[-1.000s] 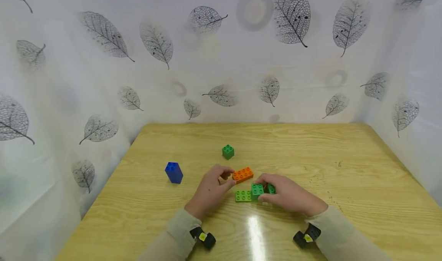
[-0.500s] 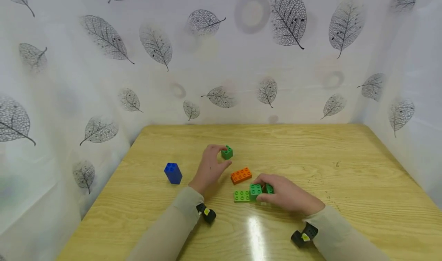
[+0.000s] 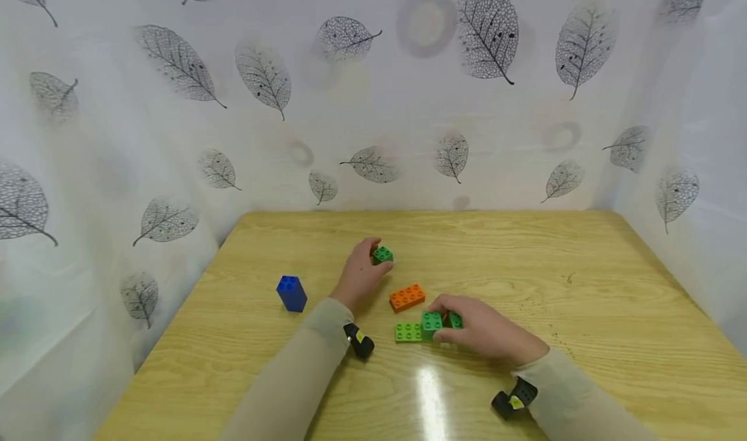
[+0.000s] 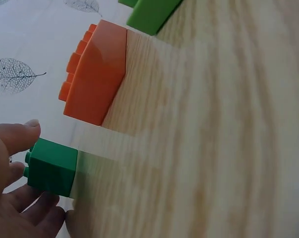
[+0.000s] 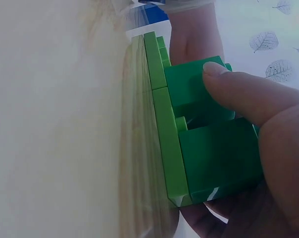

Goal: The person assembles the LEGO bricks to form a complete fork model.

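At the middle back of the table, my left hand [image 3: 362, 272] has its thumb and fingers around a small green brick [image 3: 382, 255], which sits on the tabletop. In the left wrist view the thumb [image 4: 21, 134] lies along one side of the brick [image 4: 53, 168], fingers along the opposite side. My right hand [image 3: 481, 327] grips a green brick [image 3: 432, 323] between thumb and fingers. That brick stands on light green bricks [image 3: 408, 332] lying end to end, and a second dark green brick [image 5: 221, 156] sits beside it, partly under the hand.
Between the hands lies an orange brick [image 3: 407, 297] with studs up. A tall blue brick [image 3: 292, 294] stands at the left of the wooden table [image 3: 525, 253]. A leaf-patterned white curtain [image 3: 397, 104] hangs behind and along both sides.
My left hand has left the orange brick, moved away and back to the small green brick, and its fingers have come around it. The right hand has stayed on its bricks.
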`<action>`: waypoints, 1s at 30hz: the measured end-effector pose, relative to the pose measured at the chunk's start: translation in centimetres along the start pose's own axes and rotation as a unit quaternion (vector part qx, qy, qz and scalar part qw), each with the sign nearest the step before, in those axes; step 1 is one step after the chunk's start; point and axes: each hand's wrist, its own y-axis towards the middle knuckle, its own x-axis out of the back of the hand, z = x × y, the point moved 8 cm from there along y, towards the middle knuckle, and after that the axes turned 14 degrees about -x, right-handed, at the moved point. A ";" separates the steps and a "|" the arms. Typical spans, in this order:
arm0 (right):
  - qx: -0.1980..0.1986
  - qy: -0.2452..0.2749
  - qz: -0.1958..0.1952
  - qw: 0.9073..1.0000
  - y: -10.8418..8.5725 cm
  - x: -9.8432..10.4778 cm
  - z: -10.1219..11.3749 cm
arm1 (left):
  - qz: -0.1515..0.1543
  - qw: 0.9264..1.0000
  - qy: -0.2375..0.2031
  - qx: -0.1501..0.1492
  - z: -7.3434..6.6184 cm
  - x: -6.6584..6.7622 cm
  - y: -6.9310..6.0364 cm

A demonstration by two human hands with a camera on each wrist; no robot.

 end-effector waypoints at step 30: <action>-0.020 0.026 0.015 0.999 -0.1 -0.1 -0.4 | 0.034 0.998 -0.047 -0.004 0.0 0.8 -3.2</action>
